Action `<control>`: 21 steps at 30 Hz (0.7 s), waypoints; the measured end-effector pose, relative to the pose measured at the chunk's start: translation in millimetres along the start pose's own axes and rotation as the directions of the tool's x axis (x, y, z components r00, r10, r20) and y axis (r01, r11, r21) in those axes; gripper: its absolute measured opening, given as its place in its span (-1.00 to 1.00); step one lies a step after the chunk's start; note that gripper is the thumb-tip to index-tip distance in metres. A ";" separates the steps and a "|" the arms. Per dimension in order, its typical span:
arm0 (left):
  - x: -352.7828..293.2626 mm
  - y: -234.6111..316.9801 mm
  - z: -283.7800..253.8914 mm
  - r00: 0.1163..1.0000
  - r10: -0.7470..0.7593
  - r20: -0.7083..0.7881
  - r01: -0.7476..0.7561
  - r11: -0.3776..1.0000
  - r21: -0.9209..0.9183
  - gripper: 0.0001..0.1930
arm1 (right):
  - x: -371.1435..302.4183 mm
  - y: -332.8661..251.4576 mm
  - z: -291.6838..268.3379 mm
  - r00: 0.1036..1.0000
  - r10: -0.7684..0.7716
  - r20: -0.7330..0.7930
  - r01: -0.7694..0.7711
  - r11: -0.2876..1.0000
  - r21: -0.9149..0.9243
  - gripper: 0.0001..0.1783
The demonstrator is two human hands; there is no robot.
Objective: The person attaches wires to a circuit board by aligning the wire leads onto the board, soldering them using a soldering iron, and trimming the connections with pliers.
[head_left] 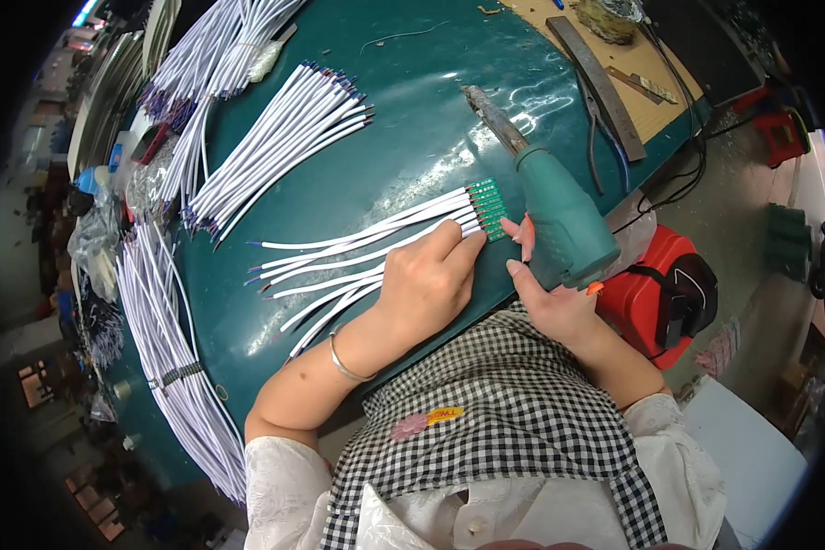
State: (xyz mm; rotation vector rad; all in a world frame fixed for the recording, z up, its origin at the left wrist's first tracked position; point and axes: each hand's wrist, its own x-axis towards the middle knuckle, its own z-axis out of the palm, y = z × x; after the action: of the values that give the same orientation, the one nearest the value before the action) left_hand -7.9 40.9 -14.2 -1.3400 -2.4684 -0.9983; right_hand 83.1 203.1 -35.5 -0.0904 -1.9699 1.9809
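My right hand [554,307] grips a green soldering gun [566,215] with orange parts, most of its fingers hidden by the tool's body. The dark, rough metal tip points up and left, above the table. Left of it lies a green circuit board strip [490,206] with several white cables [367,229] running out leftward from its edge. My left hand [431,275] is closed, thumb and index finger pinching a white cable right beside the board. The cables' far ends fan out over the table and show coloured wire tips.
A bundle of white cables [275,151] lies on the green table [403,101], with another bundle [225,55] behind it and a tied one [170,357] at left. Pliers [594,137] and a flat metal bar [596,87] lie back right. A red case [646,298] stands right.
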 end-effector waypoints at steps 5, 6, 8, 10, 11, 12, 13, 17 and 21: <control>-4.3 -3.8 -5.1 0.998 0.067 0.003 -0.067 0.993 0.100 -0.62 | -2.4 -0.2 -3.1 0.999 0.024 0.031 -0.024 1.000 -0.016 -0.59; -4.7 -6.8 -4.0 0.997 0.078 -0.005 -0.078 0.995 0.068 -0.61 | -3.3 0.6 -4.0 0.999 0.011 0.053 -0.009 0.999 -0.031 -0.59; -3.7 -10.3 -3.8 0.996 0.087 -0.011 -0.086 0.996 0.036 -0.61 | -2.6 -0.7 -4.4 0.999 0.005 0.052 -0.005 1.000 -0.016 -0.56; -1.6 -11.2 -5.3 0.997 0.080 -0.001 -0.080 0.997 -0.015 -0.62 | -1.8 -2.2 -5.6 0.999 -0.001 0.052 0.001 1.000 -0.002 -0.53; -1.6 -12.8 -5.1 0.997 0.078 0.001 -0.078 0.997 -0.015 -0.62 | -1.6 -2.7 -6.6 0.997 -0.005 0.071 0.007 1.000 -0.020 -0.50; -1.9 -14.8 -5.1 0.999 0.044 -0.004 -0.044 0.997 -0.067 -0.63 | -1.4 -3.0 -7.3 0.996 -0.009 0.090 0.013 0.999 -0.038 -0.47; -1.6 -15.8 -4.5 1.000 0.011 -0.005 -0.012 0.992 -0.122 -0.64 | -1.5 -3.2 -7.8 0.996 -0.007 0.086 0.011 0.999 -0.040 -0.47; 1.4 -13.1 -6.5 1.000 0.005 0.014 -0.003 0.992 -0.128 -0.65 | 1.1 -6.2 -10.5 0.988 -0.056 0.141 0.083 0.978 -0.190 -0.49; 0.9 -9.0 -8.5 0.999 0.008 0.052 -0.006 0.999 -0.049 -0.64 | -2.1 -0.4 -10.9 0.987 -0.069 0.145 0.094 0.981 -0.168 -0.55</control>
State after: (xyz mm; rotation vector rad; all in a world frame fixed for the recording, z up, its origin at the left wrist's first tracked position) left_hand -16.9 32.9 -11.6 -1.4058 -2.4900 -1.0418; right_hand 88.2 212.9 -36.0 0.0866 -2.1954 1.8041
